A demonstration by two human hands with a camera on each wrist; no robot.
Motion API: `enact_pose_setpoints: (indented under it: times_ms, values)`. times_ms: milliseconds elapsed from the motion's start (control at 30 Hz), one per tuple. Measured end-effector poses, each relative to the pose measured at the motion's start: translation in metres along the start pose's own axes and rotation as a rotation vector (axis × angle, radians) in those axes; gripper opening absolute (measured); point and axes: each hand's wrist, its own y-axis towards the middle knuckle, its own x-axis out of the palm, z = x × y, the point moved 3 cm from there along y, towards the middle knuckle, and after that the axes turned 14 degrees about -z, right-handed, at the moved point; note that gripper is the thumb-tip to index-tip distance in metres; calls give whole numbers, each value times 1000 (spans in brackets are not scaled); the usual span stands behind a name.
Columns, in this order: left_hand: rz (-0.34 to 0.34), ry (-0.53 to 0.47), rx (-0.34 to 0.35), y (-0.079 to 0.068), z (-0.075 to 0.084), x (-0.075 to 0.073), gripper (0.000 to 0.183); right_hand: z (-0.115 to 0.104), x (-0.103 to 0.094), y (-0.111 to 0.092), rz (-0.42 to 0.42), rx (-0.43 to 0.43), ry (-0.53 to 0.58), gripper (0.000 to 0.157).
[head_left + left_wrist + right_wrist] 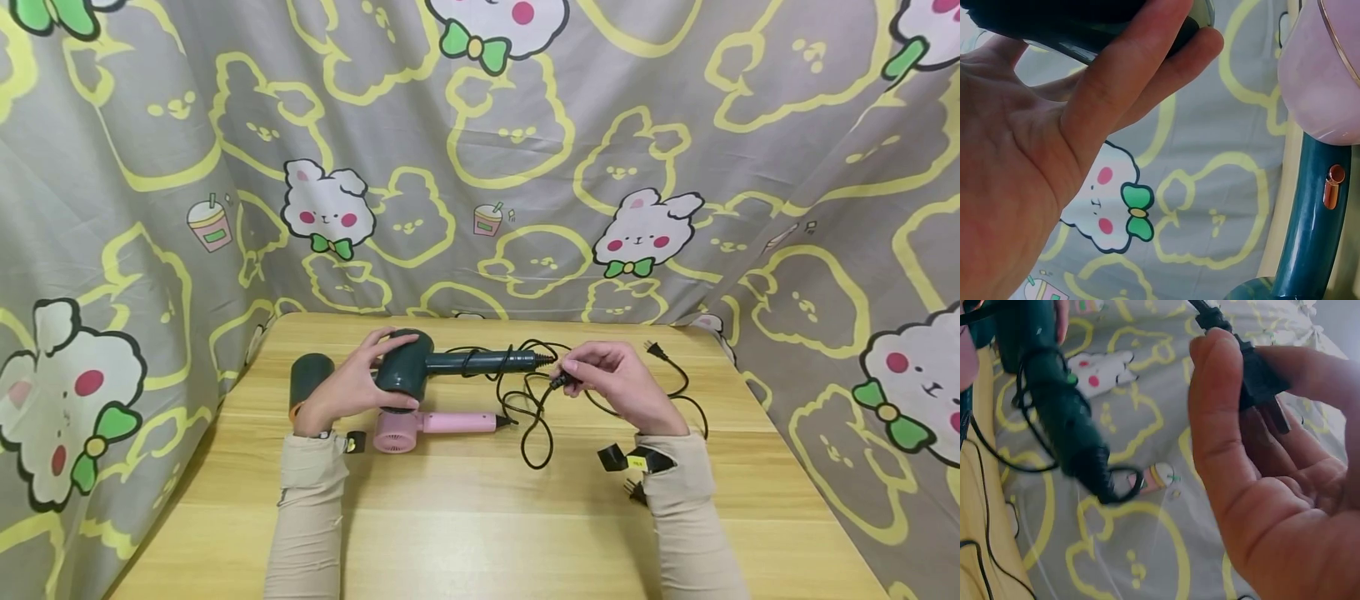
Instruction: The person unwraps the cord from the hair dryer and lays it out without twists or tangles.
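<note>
My left hand [348,383] grips the wide head of a glossy dark green hair dryer [405,371], which is held above the table with its handle pointing right. A black cord [1025,406] loops around that handle, clearest in the right wrist view. Between thumb and fingers, my right hand [626,383] pinches a black power plug [1261,378], its metal prongs pointing toward the palm. Just below the green dryer lies a pink hair dryer [457,422], handle also to the right. The left wrist view shows the green dryer only in part.
Another dark green hair dryer [311,377] lies at the left, partly behind my left forearm. Its teal handle [1313,219] has a copper-coloured switch. Tangled black cords [536,433] spread across the wooden table [487,533]. One loose plug [655,350] lies back right. Patterned curtains [420,208] surround the table.
</note>
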Motion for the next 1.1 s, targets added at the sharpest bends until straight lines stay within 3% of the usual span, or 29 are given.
enact_pose_setpoints:
  times_ms: [367, 600, 800, 1100]
  values:
    - [8, 5, -2, -3, 3, -2, 97, 24, -27, -9, 4, 168, -87, 30]
    - [13, 8, 23, -4, 4, -2, 97, 32, -43, -8, 73, 202, -82, 24]
    - [7, 0, 45, -3, 5, -1, 98, 29, -53, -3, 142, 212, -71, 32]
    - [-7, 23, 80, 0, 9, 1, 98, 21, -58, 8, 247, 271, -269, 38]
